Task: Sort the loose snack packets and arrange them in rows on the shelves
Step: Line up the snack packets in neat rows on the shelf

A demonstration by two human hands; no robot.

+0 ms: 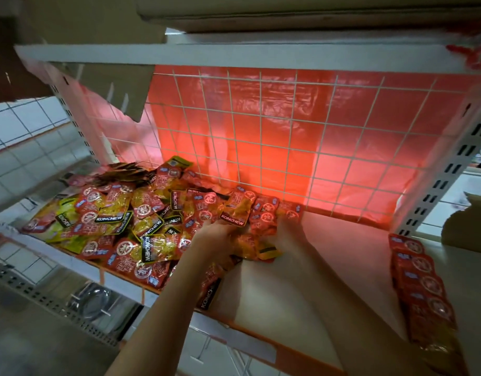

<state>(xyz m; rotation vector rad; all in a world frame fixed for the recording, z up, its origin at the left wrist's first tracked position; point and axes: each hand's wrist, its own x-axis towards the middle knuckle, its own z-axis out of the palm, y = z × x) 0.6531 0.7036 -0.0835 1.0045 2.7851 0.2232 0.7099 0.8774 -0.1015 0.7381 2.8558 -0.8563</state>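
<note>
glossy red-and-yellow foil snack packets (119,221) heaped at 9 o'clock on white shelf (328,267), too many to count; neat red row (421,283) at 3 o'clock. left hand (214,237), right hand (288,234) both grip packets mid-shelf, fingers curled.

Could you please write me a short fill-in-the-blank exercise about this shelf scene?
1. The loose pile of snack packets lies on the ____ part of the shelf.
2. The neat row of red packets runs along the shelf's ____ edge.
3. Behind the shelf, a white wire ____ stands in front of red plastic sheeting.
4. The left hand and right hand both reach into the ____ of packets.

Missing words: left; right; grid; pile
</note>
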